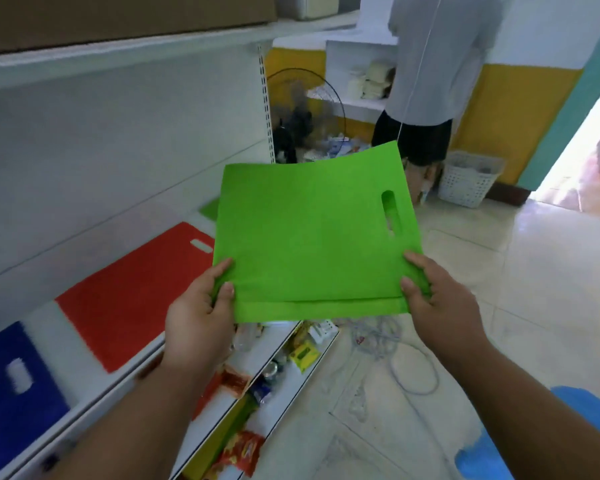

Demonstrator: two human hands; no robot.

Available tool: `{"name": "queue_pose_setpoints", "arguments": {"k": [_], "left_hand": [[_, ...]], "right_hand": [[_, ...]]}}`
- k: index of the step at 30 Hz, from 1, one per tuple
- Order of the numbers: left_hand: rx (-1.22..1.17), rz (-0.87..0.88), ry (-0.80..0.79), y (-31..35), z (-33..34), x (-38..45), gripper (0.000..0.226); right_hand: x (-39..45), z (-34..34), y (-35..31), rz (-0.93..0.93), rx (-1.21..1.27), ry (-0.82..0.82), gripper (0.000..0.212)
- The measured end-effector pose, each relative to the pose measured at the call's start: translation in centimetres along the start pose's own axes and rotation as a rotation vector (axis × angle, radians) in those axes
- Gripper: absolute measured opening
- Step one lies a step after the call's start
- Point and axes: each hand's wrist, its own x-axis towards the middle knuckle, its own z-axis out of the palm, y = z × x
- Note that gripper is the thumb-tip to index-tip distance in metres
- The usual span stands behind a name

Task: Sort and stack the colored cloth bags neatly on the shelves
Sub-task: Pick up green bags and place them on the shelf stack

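Observation:
I hold a flat green cloth bag (309, 237) in the air in front of the white shelf (125, 386). Its cut-out handle points to the right. My left hand (198, 317) pinches its near left corner, thumb on top. My right hand (437, 299) pinches the near right corner the same way. On the shelf to my left lie a red bag (129, 292) and a blue bag (11, 400), each flat. A strip of another green bag (209, 207) shows on the shelf beyond the red one, mostly hidden behind the bag I hold.
A lower shelf (291, 386) holds snack packets and small goods. A person (430, 81) stands ahead by a white cubby unit. A fan (302, 112), a white basket (468, 178) and a coiled cable (413, 372) sit on the tiled floor. A blue object (482, 455) lies bottom right.

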Motion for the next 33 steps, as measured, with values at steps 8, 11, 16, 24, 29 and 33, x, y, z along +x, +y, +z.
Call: {"name": "queue_pose_setpoints", "arguments": {"k": [8,11,16,24,29,33], "left_hand": [[0.009,-0.204,0.136,-0.2,5.5,7.7,0.039],[0.047,-0.261,0.172,-0.7,7.6,11.0,0.039],[0.103,-0.341,0.239,0.6,9.5,14.8,0.038],[0.280,-0.474,0.380,1.5,13.8,17.4,0.036],[0.399,-0.606,0.407,2.4,18.7,18.6,0.027],[0.565,-0.625,0.349,1.8,20.5,19.9,0.032]], "right_hand": [[15.7,6.0,1.8,-0.170,0.003,-0.226,0.044],[21.0,8.7,2.3,-0.210,-0.020,-0.298,0.043],[28.3,10.8,1.4,-0.302,-0.007,-0.385,0.043],[38.2,16.4,1.7,-0.449,0.053,-0.631,0.043],[43.0,19.1,2.8,-0.499,-0.009,-0.873,0.049],[45.4,20.8,3.1,-0.573,-0.061,-0.920,0.052]]}}
